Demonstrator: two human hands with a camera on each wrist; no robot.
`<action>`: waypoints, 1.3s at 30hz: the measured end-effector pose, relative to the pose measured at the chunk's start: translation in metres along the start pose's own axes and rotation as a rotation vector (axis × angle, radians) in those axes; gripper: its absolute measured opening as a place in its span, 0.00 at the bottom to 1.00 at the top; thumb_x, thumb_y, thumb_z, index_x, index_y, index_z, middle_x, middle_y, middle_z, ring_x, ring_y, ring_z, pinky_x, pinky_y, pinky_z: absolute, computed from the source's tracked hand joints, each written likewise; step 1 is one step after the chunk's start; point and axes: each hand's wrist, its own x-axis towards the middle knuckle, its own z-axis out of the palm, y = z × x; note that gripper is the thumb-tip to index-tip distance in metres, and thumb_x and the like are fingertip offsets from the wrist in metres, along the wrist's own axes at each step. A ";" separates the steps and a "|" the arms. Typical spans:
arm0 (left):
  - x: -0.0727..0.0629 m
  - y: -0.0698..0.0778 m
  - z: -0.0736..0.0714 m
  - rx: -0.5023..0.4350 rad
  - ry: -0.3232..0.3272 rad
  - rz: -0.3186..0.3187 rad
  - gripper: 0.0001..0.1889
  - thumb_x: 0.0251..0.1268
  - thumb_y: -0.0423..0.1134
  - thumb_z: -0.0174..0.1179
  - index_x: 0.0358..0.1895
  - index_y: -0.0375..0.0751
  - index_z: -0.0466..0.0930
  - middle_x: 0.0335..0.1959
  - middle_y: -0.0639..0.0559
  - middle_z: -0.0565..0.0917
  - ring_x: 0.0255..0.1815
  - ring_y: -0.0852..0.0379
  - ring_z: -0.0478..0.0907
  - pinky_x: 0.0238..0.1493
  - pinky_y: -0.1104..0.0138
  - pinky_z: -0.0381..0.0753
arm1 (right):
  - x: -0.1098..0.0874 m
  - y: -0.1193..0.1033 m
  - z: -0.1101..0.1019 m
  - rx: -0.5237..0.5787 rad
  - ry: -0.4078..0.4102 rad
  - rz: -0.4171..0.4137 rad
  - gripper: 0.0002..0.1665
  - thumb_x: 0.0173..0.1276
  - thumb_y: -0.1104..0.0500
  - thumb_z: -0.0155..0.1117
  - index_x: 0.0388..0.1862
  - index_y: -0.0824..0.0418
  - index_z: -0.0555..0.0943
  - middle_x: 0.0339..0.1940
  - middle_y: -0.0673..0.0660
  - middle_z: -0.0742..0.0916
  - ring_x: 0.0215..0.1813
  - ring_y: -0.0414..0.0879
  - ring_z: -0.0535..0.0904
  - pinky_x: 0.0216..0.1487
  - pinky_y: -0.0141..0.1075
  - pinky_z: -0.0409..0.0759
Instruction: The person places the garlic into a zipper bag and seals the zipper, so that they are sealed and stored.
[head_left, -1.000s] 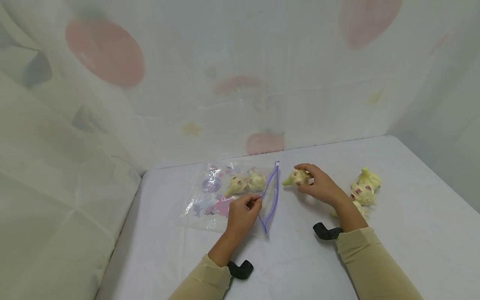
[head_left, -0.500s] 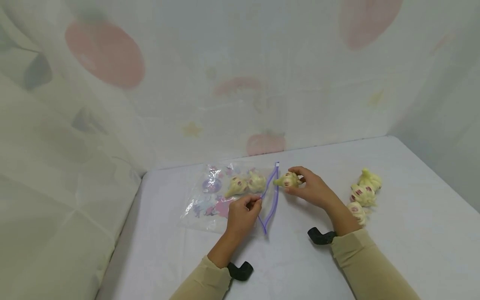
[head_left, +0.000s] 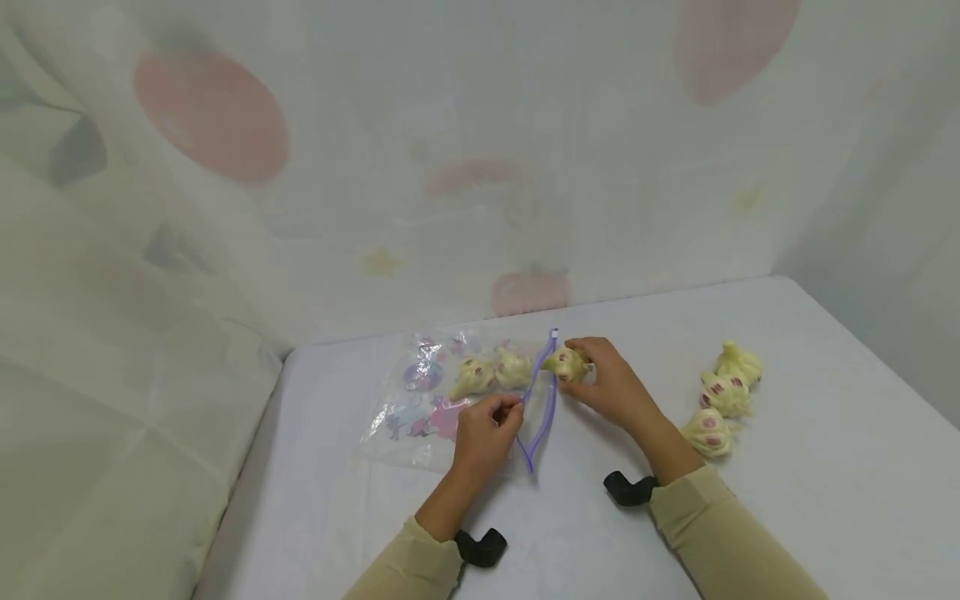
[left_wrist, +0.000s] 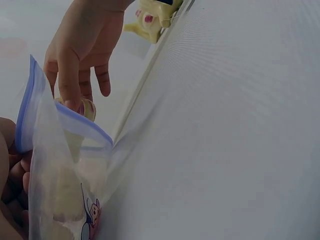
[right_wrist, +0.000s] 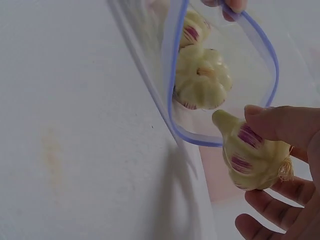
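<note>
A clear zip bag (head_left: 405, 425) with purple edging and printed figures lies on the table, its mouth open to the right. Two garlic bulbs (head_left: 474, 377) rest inside it. My left hand (head_left: 483, 429) pinches the near lip of the bag's mouth. In my right hand (head_left: 611, 387) a garlic bulb (right_wrist: 252, 152) with purple patches is held between thumb and fingers, stem toward the bag. The right wrist view shows that stem right at the purple rim (right_wrist: 200, 141). From the left wrist view, the held bulb is partly hidden behind the bag's lip.
Three more garlic bulbs (head_left: 726, 393) sit in a row at the right of the white-covered table (head_left: 600, 550). A printed curtain (head_left: 637, 192) stands along the back, with another cloth (head_left: 127, 400) at the left. Each wrist wears a black mount (head_left: 628, 489).
My right hand has moved left with the garlic bulb, from beside the bag to its mouth. The left hand keeps its pinch on the bag's lip, nearly still.
</note>
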 end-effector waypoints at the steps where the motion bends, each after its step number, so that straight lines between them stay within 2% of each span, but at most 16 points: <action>1: 0.000 0.000 0.000 0.000 -0.001 -0.002 0.03 0.61 0.33 0.64 0.34 0.41 0.88 0.23 0.56 0.84 0.24 0.65 0.75 0.24 0.75 0.75 | 0.000 0.000 0.001 -0.005 0.005 0.002 0.38 0.58 0.57 0.76 0.66 0.61 0.73 0.64 0.64 0.75 0.61 0.59 0.74 0.61 0.54 0.75; 5: 0.000 0.001 0.001 -0.007 0.007 0.010 0.03 0.61 0.33 0.64 0.34 0.40 0.88 0.23 0.55 0.84 0.23 0.65 0.75 0.24 0.75 0.75 | 0.000 -0.001 0.004 -0.022 0.009 0.000 0.38 0.57 0.57 0.76 0.66 0.60 0.73 0.65 0.63 0.75 0.64 0.60 0.74 0.63 0.55 0.74; 11: 0.001 0.000 0.003 -0.013 0.013 0.041 0.03 0.60 0.32 0.64 0.33 0.40 0.88 0.22 0.55 0.84 0.23 0.67 0.75 0.23 0.74 0.76 | -0.002 -0.005 0.012 -0.039 -0.036 0.042 0.41 0.57 0.52 0.77 0.67 0.59 0.72 0.64 0.60 0.79 0.63 0.59 0.76 0.62 0.56 0.74; 14: 0.001 0.001 0.003 -0.016 0.006 0.040 0.04 0.60 0.32 0.64 0.33 0.40 0.88 0.22 0.55 0.84 0.22 0.67 0.74 0.23 0.75 0.75 | -0.003 -0.007 0.015 -0.068 -0.057 0.073 0.39 0.56 0.50 0.77 0.65 0.58 0.73 0.57 0.61 0.83 0.57 0.59 0.79 0.55 0.55 0.77; 18: 0.001 0.004 0.003 -0.013 0.004 0.045 0.04 0.60 0.32 0.64 0.34 0.39 0.88 0.22 0.55 0.84 0.22 0.68 0.74 0.22 0.74 0.75 | -0.003 -0.007 0.020 -0.069 -0.074 0.110 0.36 0.53 0.49 0.78 0.59 0.56 0.75 0.43 0.59 0.84 0.43 0.52 0.78 0.40 0.44 0.77; 22: 0.000 0.003 0.003 -0.016 -0.002 0.060 0.04 0.61 0.32 0.64 0.35 0.39 0.88 0.22 0.55 0.85 0.22 0.68 0.74 0.23 0.74 0.76 | -0.004 -0.006 0.024 -0.002 -0.081 0.133 0.34 0.52 0.50 0.80 0.56 0.56 0.76 0.43 0.57 0.84 0.39 0.47 0.77 0.36 0.38 0.74; 25: 0.001 0.000 0.004 -0.020 -0.012 0.073 0.04 0.61 0.32 0.64 0.35 0.37 0.88 0.22 0.55 0.84 0.22 0.68 0.74 0.22 0.74 0.75 | -0.004 -0.006 0.024 0.031 -0.063 0.099 0.32 0.52 0.53 0.80 0.55 0.58 0.79 0.49 0.57 0.84 0.42 0.48 0.79 0.40 0.39 0.77; 27: 0.001 0.000 0.005 -0.024 -0.015 0.080 0.05 0.61 0.32 0.63 0.35 0.37 0.88 0.22 0.56 0.84 0.22 0.67 0.74 0.22 0.75 0.75 | -0.005 -0.006 0.024 0.035 -0.041 0.068 0.29 0.53 0.55 0.79 0.54 0.60 0.81 0.50 0.57 0.84 0.43 0.49 0.80 0.42 0.40 0.79; 30: 0.001 0.001 0.007 -0.025 -0.017 0.079 0.05 0.61 0.32 0.64 0.35 0.35 0.88 0.21 0.55 0.84 0.22 0.67 0.74 0.22 0.75 0.74 | -0.006 -0.005 0.024 0.020 -0.019 0.029 0.25 0.55 0.57 0.78 0.52 0.61 0.83 0.46 0.58 0.83 0.43 0.49 0.81 0.44 0.41 0.80; 35: 0.000 0.002 0.006 -0.021 -0.026 0.053 0.05 0.62 0.32 0.64 0.35 0.34 0.88 0.21 0.55 0.84 0.22 0.66 0.74 0.22 0.76 0.74 | -0.007 -0.005 0.026 0.029 -0.016 0.033 0.23 0.57 0.58 0.77 0.51 0.62 0.84 0.44 0.56 0.84 0.41 0.48 0.83 0.42 0.37 0.81; 39: 0.000 0.004 0.004 -0.020 -0.028 0.051 0.05 0.61 0.33 0.64 0.35 0.36 0.88 0.22 0.56 0.84 0.22 0.66 0.74 0.22 0.75 0.74 | -0.007 -0.006 0.025 0.035 -0.003 0.015 0.22 0.56 0.59 0.77 0.50 0.63 0.84 0.41 0.56 0.85 0.40 0.48 0.83 0.41 0.38 0.81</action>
